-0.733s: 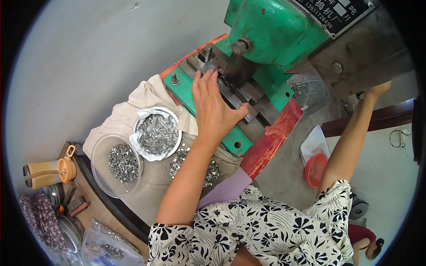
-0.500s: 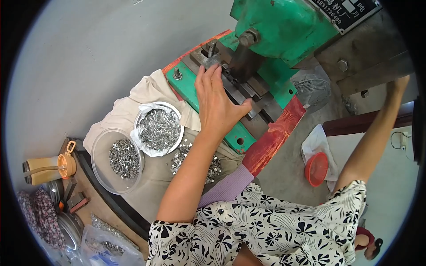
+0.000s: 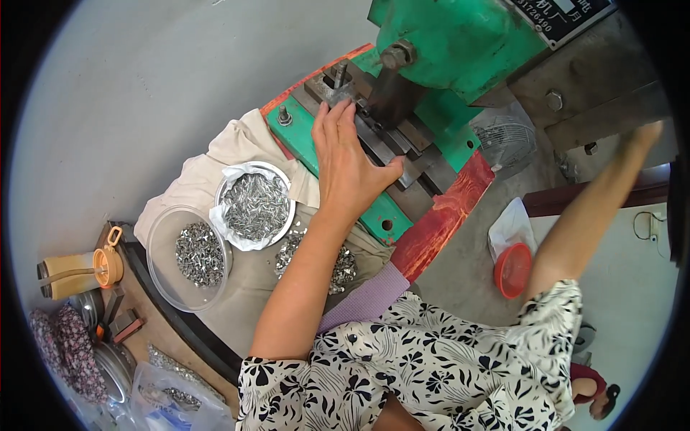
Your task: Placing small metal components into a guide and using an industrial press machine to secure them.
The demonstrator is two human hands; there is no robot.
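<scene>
My left hand (image 3: 351,154) lies over the steel die (image 3: 381,140) on the bed of a green press (image 3: 460,43). Its fingertips touch the far end of the die block and the thumb is spread wide toward the near end; any small part under it is hidden. Above the die stands the dark round ram (image 3: 394,97). My right hand (image 3: 649,134) is raised beside the press's dark side plate (image 3: 596,100) at the far right; blur and the plate hide its fingers. A bowl of thin shiny metal pieces (image 3: 255,207) stands left of my left forearm.
A clear plastic tub (image 3: 155,267) holds small metal parts. More metal bits (image 3: 345,269) lie on the cloth by my forearm. An orange-lidded bottle (image 3: 108,268) and a plastic bag (image 3: 162,395) sit lower left. A red basin (image 3: 512,271) and another person (image 3: 589,388) are at right.
My right forearm and sleeve have shifted slightly left, and the right hand is more blurred. The left hand keeps its place on the die; the whole view has shifted a little.
</scene>
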